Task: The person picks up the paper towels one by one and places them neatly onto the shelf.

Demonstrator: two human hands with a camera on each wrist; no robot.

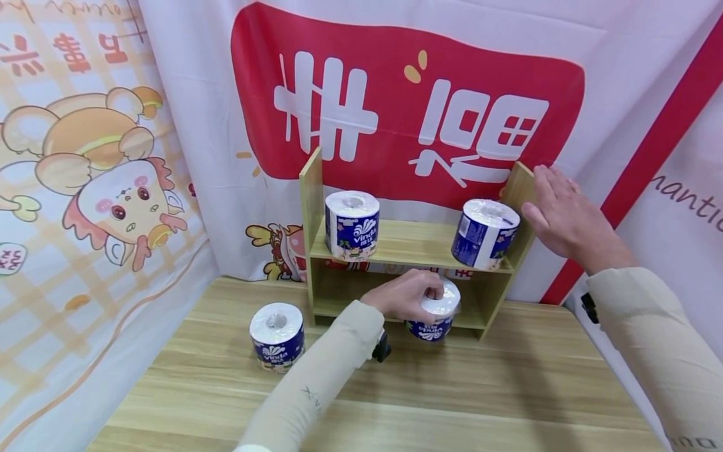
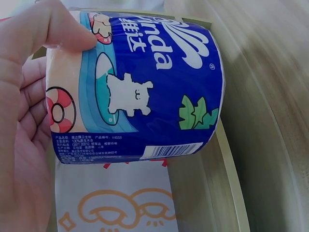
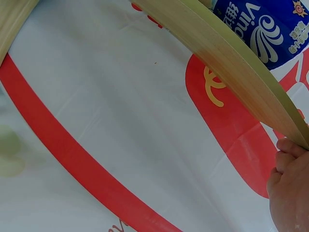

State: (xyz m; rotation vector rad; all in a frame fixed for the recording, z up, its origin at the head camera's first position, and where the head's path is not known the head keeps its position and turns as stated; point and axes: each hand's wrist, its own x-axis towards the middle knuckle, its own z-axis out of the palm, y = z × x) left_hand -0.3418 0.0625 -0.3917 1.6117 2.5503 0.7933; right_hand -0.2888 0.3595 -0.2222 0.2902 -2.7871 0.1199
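Observation:
In the head view my left hand (image 1: 405,295) grips a toilet paper roll (image 1: 432,329) in blue Vinda wrapping. Its fingers hook into the core hole, while the thumb (image 2: 72,29) presses the wrapper in the left wrist view. That roll is at the front of the lower compartment of a small wooden shelf (image 1: 407,242), its printed logo upside down. My right hand (image 1: 573,220) holds the top of the shelf's right side panel (image 3: 251,87). On the upper board stand two more rolls, one at the left (image 1: 353,226) and one at the right (image 1: 484,235).
Another Vinda roll (image 1: 277,339) stands on the wooden table (image 1: 186,383), left of the shelf and near my left forearm. A white cloth with a red printed banner (image 1: 390,100) hangs behind the shelf. A patterned cloth (image 1: 85,188) borders the table's left side.

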